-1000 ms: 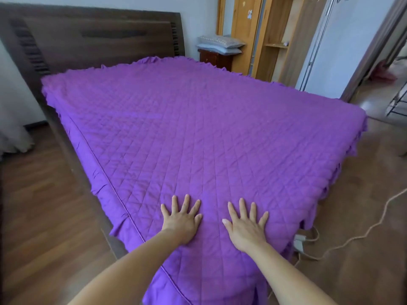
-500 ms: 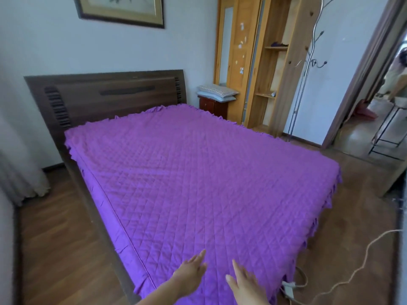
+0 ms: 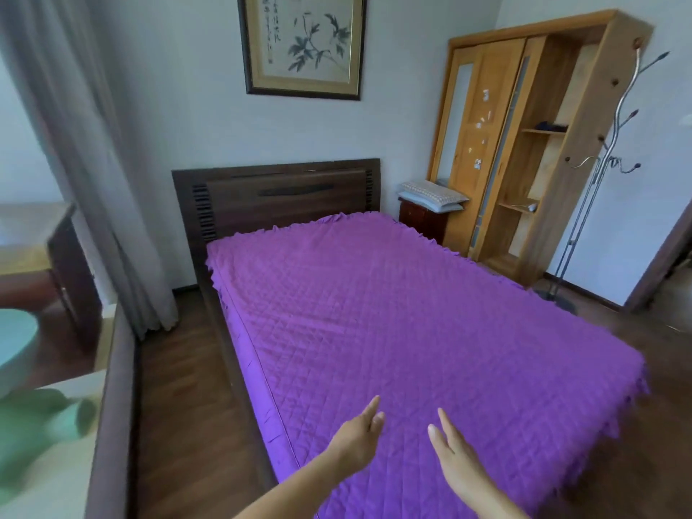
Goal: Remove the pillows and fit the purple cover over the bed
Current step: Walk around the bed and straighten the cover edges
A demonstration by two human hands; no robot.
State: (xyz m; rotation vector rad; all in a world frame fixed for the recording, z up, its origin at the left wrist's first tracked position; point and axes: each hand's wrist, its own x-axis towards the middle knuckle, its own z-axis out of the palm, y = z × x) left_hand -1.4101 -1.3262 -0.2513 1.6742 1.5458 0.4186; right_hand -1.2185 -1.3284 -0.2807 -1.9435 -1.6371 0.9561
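The purple quilted cover (image 3: 404, 324) lies flat over the whole bed, its frilled edges hanging over the sides and reaching the dark wooden headboard (image 3: 277, 196). Two pillows (image 3: 430, 194) are stacked on the small dark nightstand to the right of the headboard. My left hand (image 3: 359, 432) and my right hand (image 3: 455, 455) hover above the foot end of the cover, fingers straight, holding nothing.
A wooden wardrobe (image 3: 524, 144) and a metal coat stand (image 3: 599, 170) stand at the right wall. A grey curtain (image 3: 93, 174) hangs at the left. A dark wooden bench edge (image 3: 112, 406) runs along the left floor strip. A framed picture (image 3: 303, 43) hangs above the headboard.
Both hands have lifted off the cover, where they were pressed flat. The view has risen and pulled back, showing more of the room.
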